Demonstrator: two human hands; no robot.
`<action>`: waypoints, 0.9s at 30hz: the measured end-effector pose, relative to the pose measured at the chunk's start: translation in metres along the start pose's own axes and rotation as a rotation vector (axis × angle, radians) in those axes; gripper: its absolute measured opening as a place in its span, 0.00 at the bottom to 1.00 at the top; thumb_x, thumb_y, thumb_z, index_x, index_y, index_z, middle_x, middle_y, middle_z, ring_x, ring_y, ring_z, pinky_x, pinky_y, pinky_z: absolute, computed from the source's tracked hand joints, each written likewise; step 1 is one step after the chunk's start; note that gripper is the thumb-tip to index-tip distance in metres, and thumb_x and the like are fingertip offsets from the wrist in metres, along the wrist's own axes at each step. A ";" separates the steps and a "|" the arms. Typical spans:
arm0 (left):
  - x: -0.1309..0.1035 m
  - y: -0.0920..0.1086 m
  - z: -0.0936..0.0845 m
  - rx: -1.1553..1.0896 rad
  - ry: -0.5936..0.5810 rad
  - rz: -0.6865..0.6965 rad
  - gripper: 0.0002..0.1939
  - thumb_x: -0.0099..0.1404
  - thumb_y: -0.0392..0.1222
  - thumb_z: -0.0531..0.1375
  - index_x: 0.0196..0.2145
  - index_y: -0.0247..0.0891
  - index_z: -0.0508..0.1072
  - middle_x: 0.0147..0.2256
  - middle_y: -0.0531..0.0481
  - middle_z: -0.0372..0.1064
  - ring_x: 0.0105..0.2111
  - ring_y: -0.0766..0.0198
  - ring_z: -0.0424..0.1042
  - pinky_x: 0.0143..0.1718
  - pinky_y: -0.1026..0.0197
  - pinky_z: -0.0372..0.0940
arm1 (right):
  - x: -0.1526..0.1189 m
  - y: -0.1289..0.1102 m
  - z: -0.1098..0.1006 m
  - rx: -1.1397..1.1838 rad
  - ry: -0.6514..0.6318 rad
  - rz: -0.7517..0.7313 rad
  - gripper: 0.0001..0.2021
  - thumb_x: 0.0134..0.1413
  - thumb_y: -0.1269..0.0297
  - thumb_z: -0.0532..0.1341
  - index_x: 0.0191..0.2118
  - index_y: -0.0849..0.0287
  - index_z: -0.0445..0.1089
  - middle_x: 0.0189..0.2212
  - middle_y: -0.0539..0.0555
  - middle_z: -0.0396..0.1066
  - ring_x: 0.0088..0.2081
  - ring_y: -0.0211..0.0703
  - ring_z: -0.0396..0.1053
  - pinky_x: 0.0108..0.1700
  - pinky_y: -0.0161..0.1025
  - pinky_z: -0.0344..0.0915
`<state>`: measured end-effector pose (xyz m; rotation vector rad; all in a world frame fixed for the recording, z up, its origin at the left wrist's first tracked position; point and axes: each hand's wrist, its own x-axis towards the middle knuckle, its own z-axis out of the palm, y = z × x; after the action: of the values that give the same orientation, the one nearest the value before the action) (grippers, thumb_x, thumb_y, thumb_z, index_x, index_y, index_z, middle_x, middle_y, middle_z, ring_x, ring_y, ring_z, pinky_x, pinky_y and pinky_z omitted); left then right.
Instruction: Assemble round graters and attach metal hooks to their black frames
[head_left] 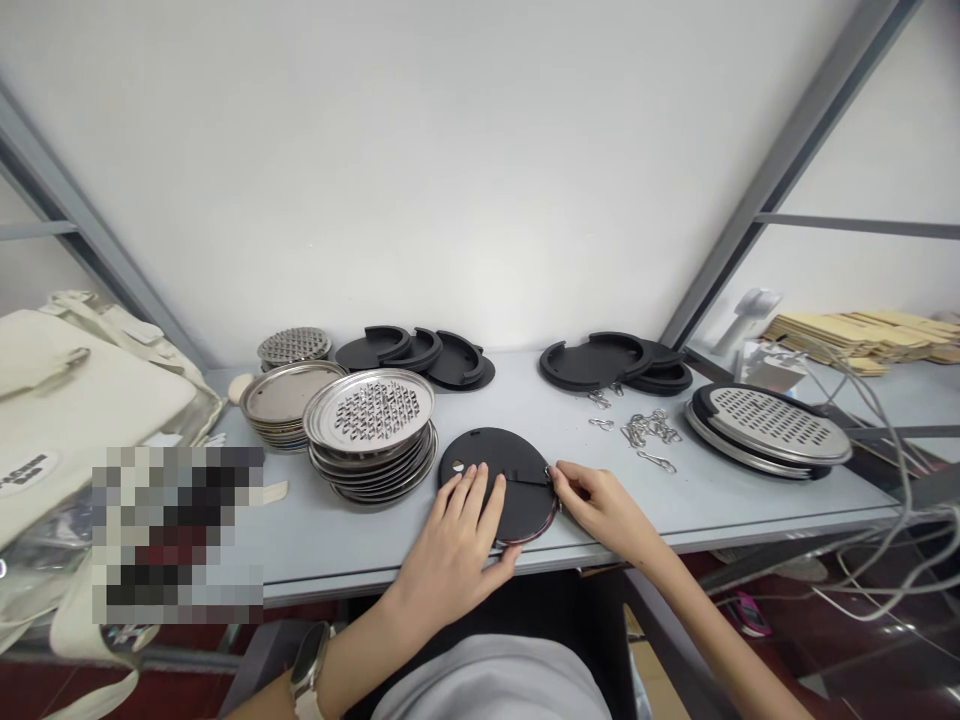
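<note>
A round black disc lies near the table's front edge, with a slot across it and a small hole at its left. My left hand rests flat on the disc, fingers stretched out and thumb by its front rim. My right hand pinches a small metal spring hook at the disc's right edge; the fingertips partly hide it. More loose spring hooks lie beyond my right hand. Left of the disc stands a stack of round metal grater plates, the top one with raised teeth.
Flat metal discs and another grater stack stand at the back left. Black round holders lie along the wall. A grater in a black holder sits at right. Cream bags border the left; cables hang at right.
</note>
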<state>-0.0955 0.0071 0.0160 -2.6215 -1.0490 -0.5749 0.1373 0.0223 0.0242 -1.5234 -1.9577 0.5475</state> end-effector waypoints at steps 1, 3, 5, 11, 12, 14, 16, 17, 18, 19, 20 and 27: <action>0.000 0.000 0.000 0.001 0.001 0.000 0.33 0.69 0.54 0.49 0.63 0.28 0.54 0.61 0.33 0.53 0.61 0.46 0.54 0.59 0.49 0.51 | 0.000 0.000 0.000 -0.001 -0.001 -0.002 0.18 0.63 0.58 0.48 0.22 0.56 0.48 0.17 0.43 0.48 0.20 0.34 0.48 0.25 0.33 0.47; 0.000 0.000 0.000 0.003 0.000 0.001 0.33 0.69 0.54 0.50 0.63 0.28 0.54 0.61 0.33 0.53 0.61 0.46 0.54 0.59 0.49 0.50 | 0.000 0.000 -0.001 -0.007 -0.004 -0.010 0.17 0.62 0.59 0.48 0.22 0.56 0.48 0.17 0.43 0.48 0.20 0.33 0.48 0.25 0.33 0.47; 0.001 0.000 0.000 0.004 -0.001 0.003 0.33 0.69 0.54 0.50 0.63 0.28 0.54 0.61 0.32 0.53 0.61 0.46 0.54 0.59 0.50 0.50 | 0.000 0.000 -0.001 -0.018 -0.009 -0.012 0.17 0.62 0.59 0.48 0.22 0.56 0.48 0.17 0.43 0.48 0.20 0.33 0.49 0.25 0.33 0.47; 0.002 -0.001 0.001 0.006 -0.009 -0.005 0.33 0.69 0.54 0.50 0.63 0.28 0.55 0.61 0.32 0.53 0.61 0.46 0.54 0.59 0.50 0.49 | 0.000 -0.002 -0.002 -0.031 0.001 -0.005 0.16 0.59 0.62 0.49 0.22 0.56 0.48 0.16 0.43 0.48 0.20 0.33 0.48 0.25 0.33 0.47; 0.002 -0.001 0.001 0.006 -0.009 -0.004 0.33 0.69 0.54 0.50 0.63 0.28 0.55 0.61 0.32 0.53 0.61 0.46 0.54 0.59 0.50 0.49 | 0.000 -0.002 -0.002 -0.031 0.001 -0.004 0.15 0.59 0.62 0.49 0.22 0.56 0.47 0.16 0.43 0.47 0.20 0.33 0.48 0.25 0.33 0.47; 0.002 -0.001 0.002 0.005 -0.008 -0.001 0.33 0.69 0.54 0.50 0.63 0.28 0.54 0.61 0.32 0.53 0.61 0.46 0.54 0.60 0.50 0.48 | 0.000 -0.002 -0.001 -0.029 0.002 -0.003 0.15 0.58 0.63 0.50 0.22 0.56 0.47 0.16 0.43 0.47 0.20 0.33 0.47 0.24 0.33 0.46; 0.002 0.000 0.002 0.005 -0.005 -0.002 0.33 0.68 0.53 0.50 0.63 0.27 0.54 0.61 0.32 0.53 0.61 0.46 0.53 0.60 0.50 0.48 | 0.000 -0.001 -0.001 -0.027 0.004 -0.003 0.15 0.58 0.63 0.50 0.22 0.56 0.47 0.17 0.43 0.46 0.20 0.32 0.47 0.24 0.33 0.46; 0.001 0.000 0.002 0.004 -0.004 -0.002 0.33 0.68 0.53 0.50 0.63 0.27 0.54 0.61 0.32 0.53 0.61 0.46 0.53 0.60 0.50 0.49 | -0.001 -0.001 -0.001 -0.026 0.004 -0.004 0.15 0.58 0.63 0.50 0.22 0.56 0.47 0.17 0.43 0.46 0.20 0.32 0.47 0.25 0.32 0.47; 0.001 0.000 0.001 0.005 -0.003 -0.004 0.33 0.68 0.54 0.50 0.63 0.27 0.54 0.61 0.32 0.53 0.61 0.46 0.53 0.59 0.50 0.49 | -0.001 -0.001 -0.001 -0.025 0.003 -0.004 0.15 0.58 0.63 0.50 0.22 0.56 0.46 0.17 0.43 0.46 0.20 0.32 0.47 0.25 0.32 0.47; 0.001 0.000 0.001 0.006 -0.003 -0.005 0.33 0.68 0.54 0.50 0.63 0.28 0.54 0.61 0.32 0.52 0.61 0.46 0.53 0.59 0.50 0.49 | -0.001 0.000 -0.001 -0.024 0.001 -0.005 0.15 0.58 0.63 0.49 0.22 0.56 0.46 0.17 0.43 0.46 0.21 0.32 0.47 0.25 0.32 0.47; 0.000 0.000 0.001 0.006 -0.003 -0.005 0.33 0.68 0.54 0.50 0.63 0.28 0.54 0.61 0.32 0.52 0.61 0.46 0.54 0.59 0.50 0.49 | -0.002 0.000 -0.001 -0.023 -0.001 -0.005 0.15 0.58 0.63 0.49 0.22 0.56 0.47 0.17 0.43 0.46 0.21 0.32 0.47 0.25 0.32 0.47; 0.001 0.000 0.000 0.007 -0.001 -0.003 0.33 0.68 0.54 0.50 0.63 0.28 0.54 0.61 0.32 0.53 0.61 0.46 0.54 0.59 0.50 0.49 | -0.002 0.000 0.000 -0.026 0.003 -0.007 0.15 0.59 0.63 0.49 0.22 0.56 0.47 0.17 0.43 0.46 0.20 0.32 0.47 0.25 0.33 0.46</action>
<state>-0.0950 0.0075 0.0168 -2.6147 -1.0539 -0.5691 0.1382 0.0201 0.0239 -1.5324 -1.9746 0.5186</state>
